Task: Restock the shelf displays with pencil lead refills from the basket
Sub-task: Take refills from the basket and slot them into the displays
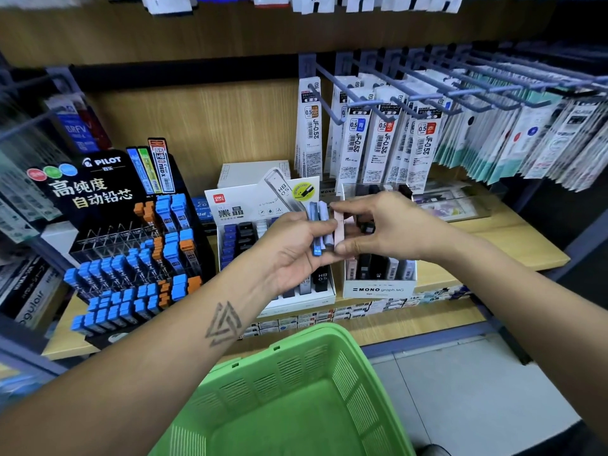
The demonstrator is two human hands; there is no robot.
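Left hand: the left hand (292,248) is raised palm-up over the shelf, fingers curled round a small fan of lead cases (318,225), one with a blue end, the others pale lilac and grey.
Right hand: the right hand (371,230) meets it from the other side, thumb below and fingertips above, pinching a pink case (339,230) at the edge of that fan; something dark sits under its fingers, but I cannot tell whether it is held.
Where the refills are: all the loose ones I can see are between the two hands, touching each other, just above the two white display boxes.
Box under the left hand: the white tray (324,292) shows rows of dark blue, black and grey cases, partly hidden by the wrist.
Box under the right hand: the Mono box (378,289) holds pink, black and grey cases standing upright.
Far beside the left arm: the black Pilot stand (131,245) carries many blue and orange cases, with several upper slots bare.
Basket: the green basket (345,350) sits below both forearms; the part of its floor that shows has nothing in it.
Progress: judging by that, this handful looks like the last of the stock.
Left to do: sorting these cases into their matching displays, the pink one probably into the box under the right hand.
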